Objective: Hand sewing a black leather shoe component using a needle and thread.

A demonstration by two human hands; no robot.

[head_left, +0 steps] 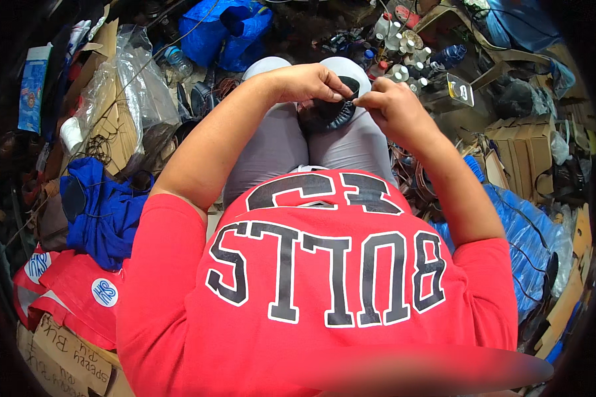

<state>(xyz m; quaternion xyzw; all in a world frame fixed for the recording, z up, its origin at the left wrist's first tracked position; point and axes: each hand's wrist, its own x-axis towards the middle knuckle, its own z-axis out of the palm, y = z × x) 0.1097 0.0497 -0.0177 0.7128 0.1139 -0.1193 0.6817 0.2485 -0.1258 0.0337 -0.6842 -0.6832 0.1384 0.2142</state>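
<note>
A black shoe (338, 120) rests between my knees, with a gathered, puckered edge on its near side. My left hand (311, 83) reaches over from the left, its thumb and fingers closed on the shoe's upper edge. Just right of it, my right hand (396, 109) is closed in a pinch beside the shoe. A tiny pale bit shows at those fingertips, too small to name. The fingertips of both hands are close together over the shoe. Part of the shoe is hidden behind my left fingers.
Several small bottles (398, 71) stand beyond my right hand. A blue plastic bag (224, 33) lies ahead. On the left are clear plastic sheeting (139, 86) and blue cloth (106, 212). Cardboard (523, 149) and blue plastic wrapping (519, 231) crowd the right.
</note>
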